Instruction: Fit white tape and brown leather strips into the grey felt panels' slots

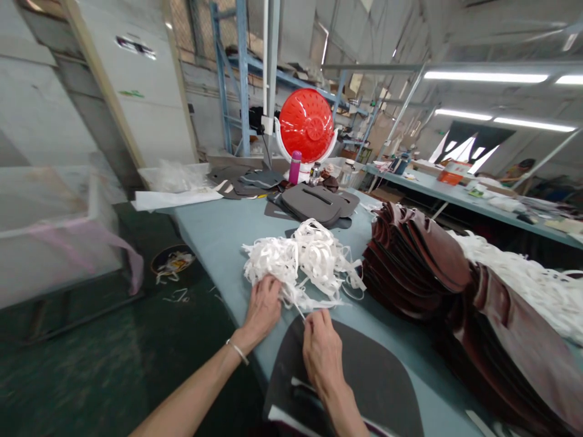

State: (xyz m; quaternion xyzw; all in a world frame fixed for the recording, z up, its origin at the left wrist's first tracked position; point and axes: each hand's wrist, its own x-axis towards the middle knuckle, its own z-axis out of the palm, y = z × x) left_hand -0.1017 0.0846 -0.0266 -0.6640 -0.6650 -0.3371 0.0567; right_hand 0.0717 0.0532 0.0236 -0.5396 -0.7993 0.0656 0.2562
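A tangled pile of narrow white strips point(314, 255) lies on the blue-grey tabletop. My left hand point(264, 303), with a pale bangle on its wrist, rests at the pile's near left edge; its fingers are spread over the strips and the fingertips are partly hidden. My right hand point(322, 346) is closed in a pinch on the end of one white strip point(299, 311), which stretches back to the pile. Below that hand lies a dark grey rounded panel point(373, 364) with a slot and white strips along its near part, partly covered by my wrist.
Stacks of dark brown leather-like pieces point(414, 261) stand at the right, with more white strips point(514, 273) beyond. Grey slotted panels point(314, 203), a purple bottle point(295, 167) and a red round fan point(307, 126) are farther back. A whitish bin point(98, 206) stands left.
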